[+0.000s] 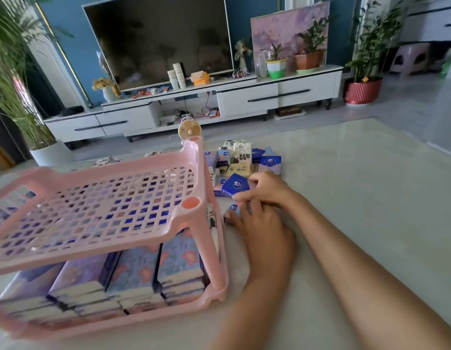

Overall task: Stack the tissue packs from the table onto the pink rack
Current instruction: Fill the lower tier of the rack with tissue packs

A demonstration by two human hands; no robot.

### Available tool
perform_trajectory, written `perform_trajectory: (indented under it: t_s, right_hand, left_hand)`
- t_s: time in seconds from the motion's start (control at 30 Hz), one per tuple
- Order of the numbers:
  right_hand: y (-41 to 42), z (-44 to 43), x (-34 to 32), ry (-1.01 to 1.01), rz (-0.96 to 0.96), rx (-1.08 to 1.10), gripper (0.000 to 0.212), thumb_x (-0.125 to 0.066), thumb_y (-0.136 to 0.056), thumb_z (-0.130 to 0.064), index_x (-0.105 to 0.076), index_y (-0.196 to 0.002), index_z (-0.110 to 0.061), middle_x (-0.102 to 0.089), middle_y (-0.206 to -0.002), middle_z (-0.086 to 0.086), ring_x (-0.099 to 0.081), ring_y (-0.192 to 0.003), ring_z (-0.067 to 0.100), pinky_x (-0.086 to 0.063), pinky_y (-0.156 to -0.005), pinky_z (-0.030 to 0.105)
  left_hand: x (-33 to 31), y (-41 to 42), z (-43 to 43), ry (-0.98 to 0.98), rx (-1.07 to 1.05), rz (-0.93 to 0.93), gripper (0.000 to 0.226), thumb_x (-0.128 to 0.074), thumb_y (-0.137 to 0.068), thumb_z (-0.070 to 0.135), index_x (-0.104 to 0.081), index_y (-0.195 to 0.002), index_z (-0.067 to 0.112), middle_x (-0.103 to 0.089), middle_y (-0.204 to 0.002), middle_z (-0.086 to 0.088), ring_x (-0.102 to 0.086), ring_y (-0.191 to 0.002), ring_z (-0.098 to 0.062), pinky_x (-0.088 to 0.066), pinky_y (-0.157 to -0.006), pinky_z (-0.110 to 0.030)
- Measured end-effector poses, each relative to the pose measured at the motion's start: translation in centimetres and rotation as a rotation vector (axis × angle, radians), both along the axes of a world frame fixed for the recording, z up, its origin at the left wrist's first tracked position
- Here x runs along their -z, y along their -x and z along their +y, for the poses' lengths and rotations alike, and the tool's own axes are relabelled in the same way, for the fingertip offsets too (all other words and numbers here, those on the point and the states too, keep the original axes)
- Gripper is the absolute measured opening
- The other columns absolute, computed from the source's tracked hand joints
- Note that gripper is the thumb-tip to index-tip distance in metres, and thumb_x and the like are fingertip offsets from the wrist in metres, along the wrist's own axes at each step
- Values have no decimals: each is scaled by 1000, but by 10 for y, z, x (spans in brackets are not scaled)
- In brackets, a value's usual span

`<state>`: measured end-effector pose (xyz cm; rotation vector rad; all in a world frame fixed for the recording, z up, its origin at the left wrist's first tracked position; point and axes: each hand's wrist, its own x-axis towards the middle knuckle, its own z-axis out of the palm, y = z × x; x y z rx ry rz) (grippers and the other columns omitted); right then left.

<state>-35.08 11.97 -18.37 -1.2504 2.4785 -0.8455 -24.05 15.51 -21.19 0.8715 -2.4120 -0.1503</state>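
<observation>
Left hand [263, 233]: its grip is closing around a small tissue pack [231, 212] lying on the surface [358, 198], just right of the pink rack [98, 205].
Right hand [266, 189]: its fingers are bending down onto the same pack, helping.
Pile [240, 165]: more packs are waiting behind the hands.
Rack: the bottom shelf is looking full; the top shelf is bare.
Doing it well: the person probably should be holding the pack flat and squeezing gently.

The pink rack [93, 223] runs off the left edge; both hands cover most of one tissue pack [232, 210].
</observation>
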Motion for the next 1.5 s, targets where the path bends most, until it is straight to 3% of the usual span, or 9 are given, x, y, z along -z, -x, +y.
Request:
perform_trajectory:
  t_s: [0.1, 0.23, 0.43, 0.7, 0.9, 1.07, 1.13, 1.27, 1.5]
  right_hand:
    - [-10, 14, 5, 74, -9, 93, 46, -69, -66, -51, -41, -58, -16, -44, -64, -2, -41, -61, 13, -28, -51, 27]
    - [-24, 43, 14, 313, -20, 330, 45, -66, -61, -46, -61, -91, -14, -64, -93, 2, -57, -87, 23, -46, -72, 32]
    - [-43, 100, 30, 259, 171, 465, 41, -69, -68, -38, -62, -105, -19, -60, -106, 8, -51, -102, 27, -35, -82, 30]
    - [-126, 177, 24, 188, 199, 386, 43, -71, -74, -35, -64, -114, -20, -57, -108, 10, -51, -102, 31, -37, -85, 31]
    - [-187, 221, 37, 166, 456, 304, 55, -43, -61, -47, -72, -100, -21, -57, -77, 3, -59, -59, 26, -48, -51, 32]
    - [-209, 222, 27, 349, 274, 281, 43, -81, -65, -17, -68, -106, -14, -53, -85, -3, -57, -83, 29, -38, -76, 30]
    - [-221, 217, 20, 407, 208, 243, 43, -76, -65, -27, -66, -106, -15, -56, -89, -6, -55, -88, 23, -40, -80, 30]
    - [-243, 211, 15, 477, 121, 163, 41, -71, -67, -33, -63, -106, -23, -59, -95, -9, -56, -92, 16, -40, -83, 21]
    - [-264, 193, 10, 494, 143, 118, 43, -63, -66, -47, -61, -105, -29, -56, -96, -19, -55, -92, 13, -38, -76, 11]
  left_hand:
    - [4, -6, 2, 6, 53, 83, 40, -30, -59, 16, -67, -58, 3, -59, -64, -14, -58, -59, -36, -53, -65, -45]
    - [5, -18, 16, 73, 61, 86, 38, -35, -62, 17, -70, -60, 3, -58, -63, -14, -60, -62, -36, -54, -66, -46]
    - [-1, -55, 46, 119, 124, 36, 35, -33, -63, 20, -67, -57, 14, -59, -64, -7, -62, -63, -28, -42, -74, -32]
    - [7, -126, 72, 177, 375, 211, 20, -44, -68, 22, -63, -68, 15, -58, -71, -4, -57, -65, -21, -35, -68, -25]
    - [9, -189, 72, 262, 574, 139, 26, -45, -67, 25, -57, -91, 24, -61, -89, -3, -60, -82, -20, -50, -74, -25]
    - [5, -219, 54, 313, 553, -100, 40, -58, -69, 42, -46, -106, 29, -66, -113, 1, -65, -102, -24, -55, -79, -36]
    - [5, -229, 49, 383, 577, -150, 58, -73, -62, 43, -45, -108, 21, -68, -109, -4, -67, -98, -25, -56, -77, -34]
    - [12, -251, 36, 644, 593, -139, 38, -47, -80, 19, -46, -113, 2, -69, -106, -13, -67, -94, -29, -56, -75, -35]
    - [-16, -290, 11, 520, 615, 44, 38, -48, -77, 5, -48, -115, 6, -66, -113, -11, -63, -104, -24, -47, -88, -32]
